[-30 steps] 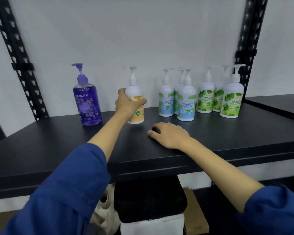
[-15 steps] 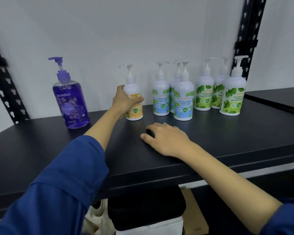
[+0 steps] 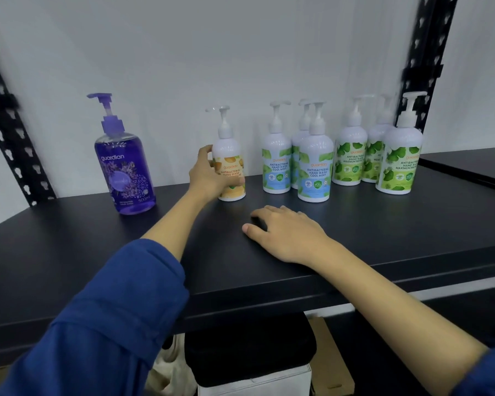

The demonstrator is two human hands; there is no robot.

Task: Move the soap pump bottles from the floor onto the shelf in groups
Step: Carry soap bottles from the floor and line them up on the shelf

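Head view: left hand still grips the orange bottle on the shelf; right hand stays flat, fingers relaxed.

Both arms wear loose blue sleeves pushed up the forearms, leaving the hands bare.

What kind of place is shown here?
Probably a storeroom or shop stockroom: a black metal shelf on slotted uprights, grouped hand-wash pump bottles, and a cardboard box below.
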